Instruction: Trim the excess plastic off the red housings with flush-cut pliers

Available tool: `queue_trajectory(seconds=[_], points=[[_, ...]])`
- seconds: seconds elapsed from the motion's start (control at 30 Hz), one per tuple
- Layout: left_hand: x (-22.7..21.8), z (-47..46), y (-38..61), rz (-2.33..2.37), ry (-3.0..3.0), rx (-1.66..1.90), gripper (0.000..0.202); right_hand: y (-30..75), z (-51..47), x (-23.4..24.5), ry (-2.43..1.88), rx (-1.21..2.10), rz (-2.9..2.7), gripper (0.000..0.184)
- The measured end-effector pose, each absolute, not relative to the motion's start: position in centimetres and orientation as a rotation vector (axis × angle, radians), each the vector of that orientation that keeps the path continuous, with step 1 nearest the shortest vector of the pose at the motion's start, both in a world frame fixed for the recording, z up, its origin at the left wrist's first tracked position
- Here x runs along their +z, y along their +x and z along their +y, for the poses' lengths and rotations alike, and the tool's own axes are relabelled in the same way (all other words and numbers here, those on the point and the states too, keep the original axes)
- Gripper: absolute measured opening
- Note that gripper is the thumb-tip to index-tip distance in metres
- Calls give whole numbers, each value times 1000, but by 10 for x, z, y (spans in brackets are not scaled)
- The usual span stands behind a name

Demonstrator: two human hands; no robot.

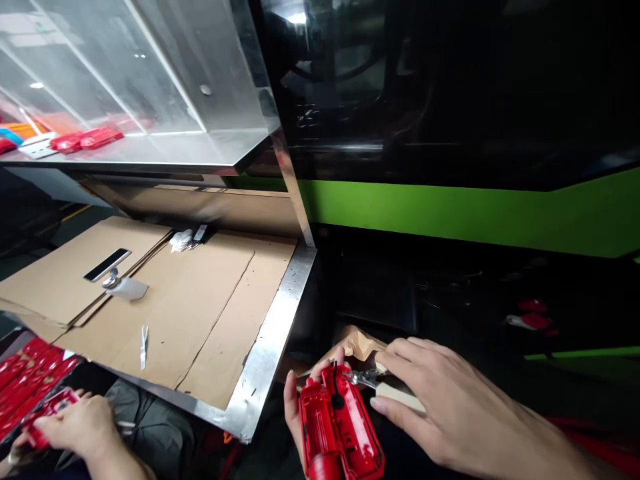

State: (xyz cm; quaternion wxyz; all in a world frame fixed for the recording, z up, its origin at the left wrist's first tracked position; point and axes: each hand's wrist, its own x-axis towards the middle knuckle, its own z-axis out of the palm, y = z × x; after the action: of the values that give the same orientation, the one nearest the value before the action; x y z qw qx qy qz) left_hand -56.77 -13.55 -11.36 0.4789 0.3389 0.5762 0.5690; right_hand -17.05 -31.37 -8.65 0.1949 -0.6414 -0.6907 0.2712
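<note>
My left hand (293, 408) grips a red plastic housing (340, 430) from behind, its open inner side facing me, low in the middle of the view. My right hand (440, 400) holds small metal cutters (367, 379) with a cream handle (400, 397). The jaws touch the housing's top right edge. Crumpled brown paper (361, 343) lies just behind the two hands.
At bottom left another person's hands (75, 423) hold a red part (47, 407) beside a tray of red parts (25, 373). A cardboard-covered table (200, 313) with a metal edge (267, 350) carries a phone (107, 264) and a small blade (144, 347). Behind stands a green and black machine (450, 213).
</note>
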Motion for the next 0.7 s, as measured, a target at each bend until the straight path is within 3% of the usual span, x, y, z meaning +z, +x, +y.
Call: queue_trajectory(seconds=[0.07, 0.23, 0.37, 0.47, 0.57, 0.7], points=[[-119, -107, -615, 1356, 1007, 1325, 53, -175, -310, -84, -1816, 844, -1933, 25], [-152, -97, -683, 1215, 1455, 1105, 5, -184, -302, -74, -1865, 923, -1950, 25], [-174, -96, -716, 1117, 1802, 907, 19, -188, -299, -74, -1878, 875, -2020, 24], [-181, -97, -722, 1186, 1797, 900, 14, -188, -298, -77, -1871, 844, -2045, 25], [-181, -105, -716, 1255, 1635, 960, 28, -188, -298, -79, -1849, 788, -2045, 24], [-179, -106, -714, 1241, 1621, 939, 12, -190, -304, -82, -1836, 707, -1988, 23]])
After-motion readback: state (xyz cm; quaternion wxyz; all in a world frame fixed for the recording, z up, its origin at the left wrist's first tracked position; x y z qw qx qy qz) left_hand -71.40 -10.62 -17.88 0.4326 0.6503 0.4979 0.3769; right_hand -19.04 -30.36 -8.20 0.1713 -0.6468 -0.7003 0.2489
